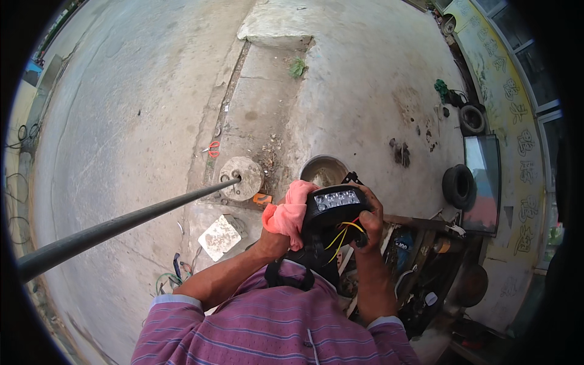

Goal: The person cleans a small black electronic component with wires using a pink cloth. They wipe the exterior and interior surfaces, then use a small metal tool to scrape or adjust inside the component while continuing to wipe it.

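Lamp point(336, 210): black, boxy, with a row of small clear lenses on its face, held chest-high between both hands, above the concrete ground. Yellow and red wires point(342, 234) hang loose from its underside; their ends join nothing visible.

Far left: dark pole point(121, 225) runs from the lower-left edge toward a round concrete base point(242, 177). Red scissors point(213, 148) lie beyond it, well apart from the hands. Pale square tile point(219, 237) lies on the ground just left of the left forearm.

Left hand point(274, 243): closed around a pink rag point(289, 213), which is pressed against the lamp's left side.

Right hand point(370, 219): fingers wrapped over the lamp's right end, gripping it; thumb side hidden behind the housing.

Behind the lamp: a metal basin point(323, 170), partly hidden. Right: two tyres point(457, 185) beside the yellow wall; cluttered tools below the right forearm, too dark to identify.

Judgement: wiping appears under way. Lens face looks clean and bright; the housing under the rag cannot be checked. Wires unconnected, so any hookup appears not yet done.
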Motion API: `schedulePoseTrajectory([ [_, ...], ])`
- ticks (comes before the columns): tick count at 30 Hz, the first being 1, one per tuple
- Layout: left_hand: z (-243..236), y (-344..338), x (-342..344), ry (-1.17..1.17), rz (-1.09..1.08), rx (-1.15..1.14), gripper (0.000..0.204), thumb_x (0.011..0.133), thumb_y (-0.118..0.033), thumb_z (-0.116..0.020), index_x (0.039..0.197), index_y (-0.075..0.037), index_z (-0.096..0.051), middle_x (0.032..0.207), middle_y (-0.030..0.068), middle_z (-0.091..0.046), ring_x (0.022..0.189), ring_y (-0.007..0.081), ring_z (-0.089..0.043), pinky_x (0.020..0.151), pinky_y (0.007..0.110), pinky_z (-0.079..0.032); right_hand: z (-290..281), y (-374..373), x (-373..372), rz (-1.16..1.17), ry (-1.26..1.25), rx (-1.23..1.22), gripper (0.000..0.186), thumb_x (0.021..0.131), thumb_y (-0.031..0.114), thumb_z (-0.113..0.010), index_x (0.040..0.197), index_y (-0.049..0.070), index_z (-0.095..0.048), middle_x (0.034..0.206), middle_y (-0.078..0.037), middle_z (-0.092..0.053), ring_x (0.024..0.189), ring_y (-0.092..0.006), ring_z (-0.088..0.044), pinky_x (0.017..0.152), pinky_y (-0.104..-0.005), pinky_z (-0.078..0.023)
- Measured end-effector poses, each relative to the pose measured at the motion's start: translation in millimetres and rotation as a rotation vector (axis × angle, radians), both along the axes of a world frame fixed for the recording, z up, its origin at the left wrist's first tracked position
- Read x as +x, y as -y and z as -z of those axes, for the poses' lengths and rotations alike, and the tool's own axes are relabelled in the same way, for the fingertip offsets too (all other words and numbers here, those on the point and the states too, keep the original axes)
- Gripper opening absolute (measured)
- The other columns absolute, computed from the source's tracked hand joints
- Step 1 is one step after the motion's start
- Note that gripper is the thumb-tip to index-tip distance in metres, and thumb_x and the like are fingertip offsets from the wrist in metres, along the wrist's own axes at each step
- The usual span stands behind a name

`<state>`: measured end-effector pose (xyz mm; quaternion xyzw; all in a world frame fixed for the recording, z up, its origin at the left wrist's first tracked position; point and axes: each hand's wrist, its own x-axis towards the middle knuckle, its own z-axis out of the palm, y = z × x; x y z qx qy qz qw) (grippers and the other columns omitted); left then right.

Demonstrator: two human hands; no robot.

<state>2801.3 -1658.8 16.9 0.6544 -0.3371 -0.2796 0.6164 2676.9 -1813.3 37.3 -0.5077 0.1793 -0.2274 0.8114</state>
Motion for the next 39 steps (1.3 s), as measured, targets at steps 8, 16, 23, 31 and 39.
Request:
schedulePoseTrajectory([
  [8, 63, -43, -37, -0.495, 0.471, -0.051, 0.047, 0.094, -0.014, -0.049, 0.141, -0.011, -0.047, 0.132, 0.0091, -0.057, 0.124, 0.0237, -0.052, 0.108, 0.035, -0.037, 59, 35, -7, -0.102, 0.4, -0.115, 0.07, 0.08, 0.048, -0.077, 0.118, -0.007, -0.056, 0.113, -0.014, -0.066, 0.103, -0.0234, -0.066, 0.094, -0.0377, -0.053],
  [16, 67, -31, -9, 0.044, 0.305, 0.183, 0.054, 0.08, -0.013, -0.075, 0.13, -0.007, -0.058, 0.126, 0.0124, -0.062, 0.117, 0.0246, -0.058, 0.099, 0.036, -0.046, -10, -6, 28, -0.282, -0.034, -0.056, 0.085, 0.074, 0.047, -0.068, 0.135, -0.008, -0.05, 0.12, -0.015, -0.064, 0.11, -0.0207, -0.062, 0.096, -0.0318, -0.048],
  [23, 27, -35, 9, -0.609, 0.243, -0.043, 0.061, 0.081, -0.009, -0.072, 0.138, -0.012, -0.05, 0.131, 0.0062, -0.059, 0.117, 0.016, -0.055, 0.099, 0.033, -0.045, -27, 19, 21, -0.25, -0.404, -0.237, 0.067, 0.086, 0.033, -0.075, 0.136, -0.004, -0.05, 0.121, -0.01, -0.061, 0.104, -0.0108, -0.059, 0.087, -0.0237, -0.049],
  [31, -11, -7, 8, -0.671, -0.211, -0.16, 0.019, 0.096, -0.022, -0.059, 0.106, -0.006, -0.06, 0.09, 0.0032, -0.063, 0.082, 0.0151, -0.059, 0.072, 0.03, -0.047, -31, -7, 15, -0.221, -0.162, -0.229, 0.092, 0.088, 0.056, -0.067, 0.148, -0.005, -0.033, 0.14, -0.014, -0.048, 0.13, -0.0207, -0.045, 0.11, -0.035, -0.035],
  [39, -45, -16, 22, -0.173, -0.112, 0.032, 0.024, 0.089, -0.014, -0.071, 0.104, -0.003, -0.058, 0.095, 0.0012, -0.059, 0.089, 0.0104, -0.056, 0.081, 0.026, -0.046, 10, -11, -1, -0.04, -0.056, 0.259, 0.081, 0.096, 0.066, -0.041, 0.142, 0.0, -0.043, 0.138, -0.018, -0.053, 0.125, -0.0313, -0.054, 0.107, -0.0468, -0.042],
])
